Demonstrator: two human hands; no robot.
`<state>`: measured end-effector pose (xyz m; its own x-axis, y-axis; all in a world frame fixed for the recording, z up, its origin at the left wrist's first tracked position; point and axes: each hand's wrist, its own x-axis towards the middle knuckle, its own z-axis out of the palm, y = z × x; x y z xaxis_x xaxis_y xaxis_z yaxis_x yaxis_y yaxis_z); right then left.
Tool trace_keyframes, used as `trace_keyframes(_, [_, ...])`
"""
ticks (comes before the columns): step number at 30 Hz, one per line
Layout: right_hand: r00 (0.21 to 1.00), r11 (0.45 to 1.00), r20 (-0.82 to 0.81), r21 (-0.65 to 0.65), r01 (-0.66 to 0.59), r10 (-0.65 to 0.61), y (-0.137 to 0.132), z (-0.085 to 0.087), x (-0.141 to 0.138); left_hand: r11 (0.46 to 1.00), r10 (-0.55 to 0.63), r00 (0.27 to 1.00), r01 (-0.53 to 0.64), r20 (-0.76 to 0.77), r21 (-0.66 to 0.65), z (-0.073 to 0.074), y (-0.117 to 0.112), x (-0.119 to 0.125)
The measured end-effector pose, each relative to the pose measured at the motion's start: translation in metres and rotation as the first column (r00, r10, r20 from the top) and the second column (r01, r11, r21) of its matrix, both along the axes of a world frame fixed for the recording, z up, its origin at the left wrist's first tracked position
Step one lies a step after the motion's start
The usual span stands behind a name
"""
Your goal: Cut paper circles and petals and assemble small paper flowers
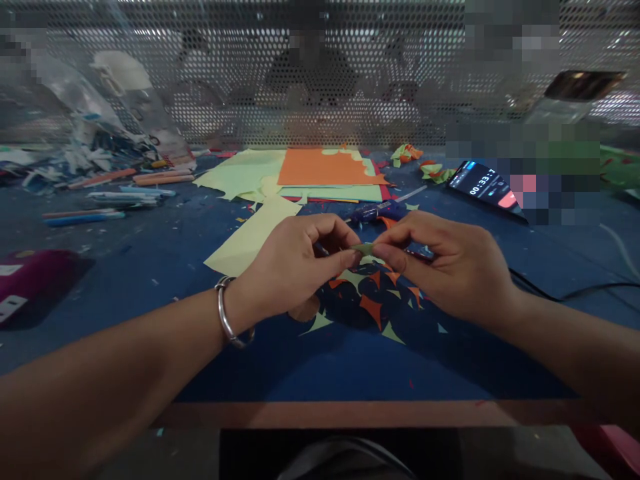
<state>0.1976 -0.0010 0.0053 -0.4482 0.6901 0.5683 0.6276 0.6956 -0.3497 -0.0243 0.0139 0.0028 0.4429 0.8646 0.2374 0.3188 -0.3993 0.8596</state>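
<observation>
Scraps (373, 310) beneath paper bit (364, 248), phone (483, 183) nr.

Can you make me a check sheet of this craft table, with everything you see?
Surface: blue table, dotted with scraps.
Job's things: small green paper bit, pinched between left hand and right hand.
Clutter: orange sheet, yellow sheets, pens at left, phone showing a timer.
Hands: both shut on the paper bit.
Cables: black cable at right.
Surroundings: holed metal screen; a person behind it.
</observation>
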Motion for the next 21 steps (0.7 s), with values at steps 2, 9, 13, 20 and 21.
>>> trace_keyframes(2, [1.000,1.000,0.009,0.019,0.011,-0.011,0.000,-0.001,0.000,1.000,0.009,0.999,-0.008,-0.030,0.024,0.002,0.001,-0.001])
trace_keyframes(9, [0.997,0.991,0.080,0.137,-0.008,-0.003,0.006,-0.006,0.004,0.967,0.167,0.965,-0.120,-0.204,0.224,0.012,0.014,-0.019])
trace_keyframes(13, [0.950,0.973,0.301,0.182,-0.142,0.083,0.009,-0.008,0.005,0.958,0.177,0.874,-0.049,-0.452,0.281,0.014,0.023,-0.030])
trace_keyframes(20, [0.849,0.957,0.509,0.152,-0.248,0.139,0.009,-0.012,0.006,0.967,0.165,0.771,-0.004,-0.615,0.255,0.015,0.026,-0.032])
trace_keyframes(21, [0.846,0.960,0.515,0.138,-0.243,0.140,0.009,-0.012,0.007,0.966,0.171,0.761,-0.003,-0.625,0.260,0.015,0.027,-0.033])
